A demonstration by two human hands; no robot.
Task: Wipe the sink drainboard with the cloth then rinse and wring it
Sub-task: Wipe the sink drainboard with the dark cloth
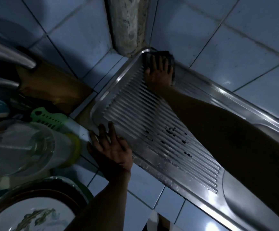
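Note:
The ribbed steel drainboard runs diagonally from the far wall corner toward the lower right. My right hand lies flat with spread fingers on a dark cloth, pressing it onto the drainboard's far corner. Only the cloth's edges show past the fingers. My left hand rests open, fingers straight, on the drainboard's near left rim. Dark specks of dirt sit on the ribs in the middle. The sink basin begins at the lower right, mostly hidden under my right forearm.
Blue tiled counter and walls surround the sink. On the left stand clear plastic containers, a green plastic piece, a patterned plate in a metal bowl and metal handles. A rough grey strip runs up the wall corner.

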